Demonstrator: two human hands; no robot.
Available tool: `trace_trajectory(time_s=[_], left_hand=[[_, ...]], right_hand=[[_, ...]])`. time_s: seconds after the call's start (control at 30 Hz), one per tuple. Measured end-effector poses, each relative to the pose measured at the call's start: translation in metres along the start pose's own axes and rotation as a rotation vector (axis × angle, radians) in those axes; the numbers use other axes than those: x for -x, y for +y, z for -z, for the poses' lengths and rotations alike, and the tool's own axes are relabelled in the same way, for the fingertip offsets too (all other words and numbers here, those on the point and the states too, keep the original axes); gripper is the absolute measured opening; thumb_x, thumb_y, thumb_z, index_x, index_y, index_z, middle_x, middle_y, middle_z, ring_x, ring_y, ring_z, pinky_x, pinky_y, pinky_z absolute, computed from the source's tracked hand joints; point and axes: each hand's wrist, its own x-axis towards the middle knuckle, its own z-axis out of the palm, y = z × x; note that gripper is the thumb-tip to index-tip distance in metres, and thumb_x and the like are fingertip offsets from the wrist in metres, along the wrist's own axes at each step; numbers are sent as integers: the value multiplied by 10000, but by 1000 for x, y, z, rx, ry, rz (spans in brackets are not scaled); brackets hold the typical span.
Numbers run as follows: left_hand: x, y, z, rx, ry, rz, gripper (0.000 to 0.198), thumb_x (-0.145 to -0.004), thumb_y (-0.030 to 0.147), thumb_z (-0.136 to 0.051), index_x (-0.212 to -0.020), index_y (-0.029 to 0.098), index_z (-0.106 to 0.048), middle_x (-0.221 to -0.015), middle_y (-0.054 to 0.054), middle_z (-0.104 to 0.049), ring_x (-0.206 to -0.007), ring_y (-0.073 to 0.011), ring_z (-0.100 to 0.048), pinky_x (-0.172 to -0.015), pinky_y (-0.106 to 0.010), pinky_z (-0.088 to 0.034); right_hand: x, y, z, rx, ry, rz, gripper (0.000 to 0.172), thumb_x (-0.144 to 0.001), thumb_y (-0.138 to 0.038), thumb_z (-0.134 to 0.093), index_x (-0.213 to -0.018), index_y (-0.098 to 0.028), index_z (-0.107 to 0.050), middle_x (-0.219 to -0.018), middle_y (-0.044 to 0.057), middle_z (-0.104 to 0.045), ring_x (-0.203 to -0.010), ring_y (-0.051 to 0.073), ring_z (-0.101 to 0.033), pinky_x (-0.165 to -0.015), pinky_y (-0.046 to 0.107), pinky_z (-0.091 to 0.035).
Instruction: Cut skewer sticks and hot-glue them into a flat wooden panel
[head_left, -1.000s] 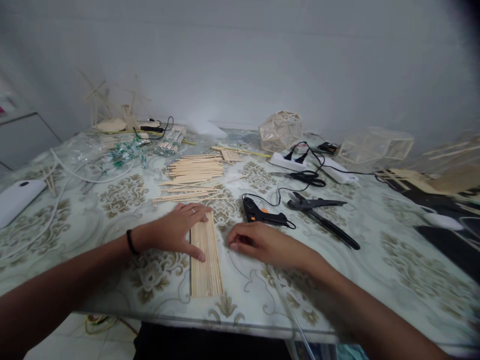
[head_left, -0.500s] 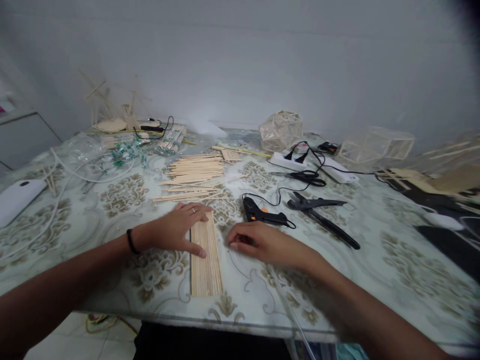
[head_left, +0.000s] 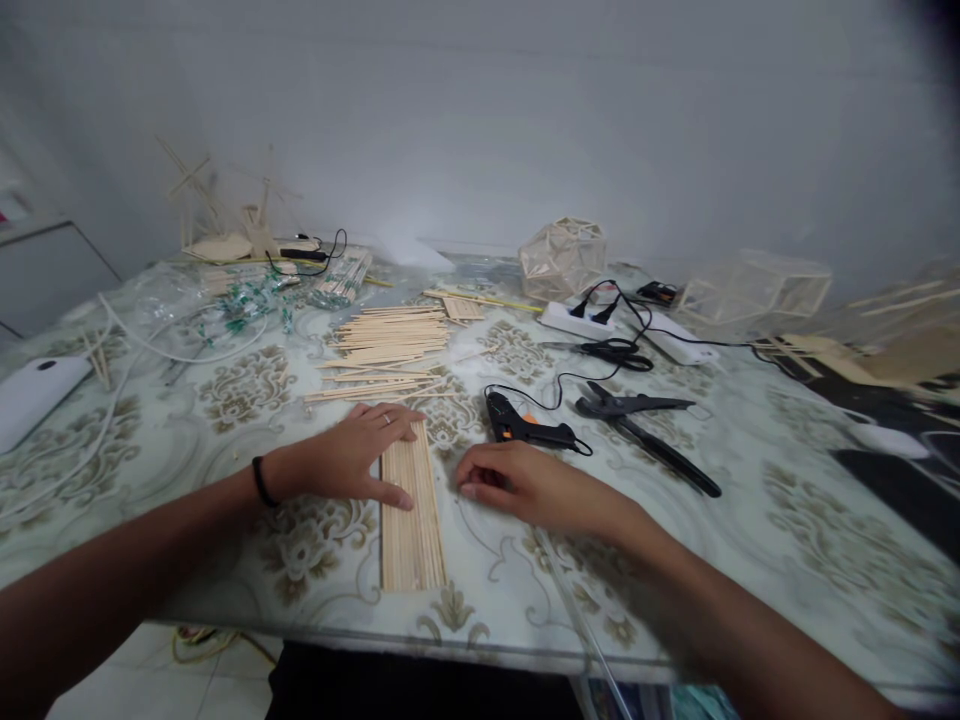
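A flat panel of thin wooden sticks laid side by side [head_left: 411, 530] lies on the patterned table [head_left: 225, 430] near its front edge. My left hand [head_left: 352, 455] rests flat on the panel's far left part, fingers stretched out, thumb on the sticks. My right hand [head_left: 517, 480] lies on the table just right of the panel, fingers curled inward; whether they hold anything is hidden. A black glue gun [head_left: 525, 425] with an orange trigger lies just beyond my right hand.
A pile of loose sticks [head_left: 386, 345] lies beyond the panel. Black pliers [head_left: 645, 430], scissors [head_left: 611, 352] and a white power strip [head_left: 574, 320] with cables sit at the right. Stick-built frames [head_left: 562, 258] stand at the back. A white device [head_left: 34, 395] rests at the left.
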Motion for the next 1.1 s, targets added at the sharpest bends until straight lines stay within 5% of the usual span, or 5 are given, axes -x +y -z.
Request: trace_trajectory(time_s=[1.1], left_hand=[[0, -3, -3, 10, 28, -11, 1006, -763, 730, -783, -1561, 232, -425, -1523, -184, -546, -1475, -420, -409, -1192, -578, -270]], right_hand=[[0, -3, 0, -6, 9, -22, 257, -1019, -332, -554, -1121, -151, -705, -829, 35, -694, -718, 160, -608, -690, 272, -449]])
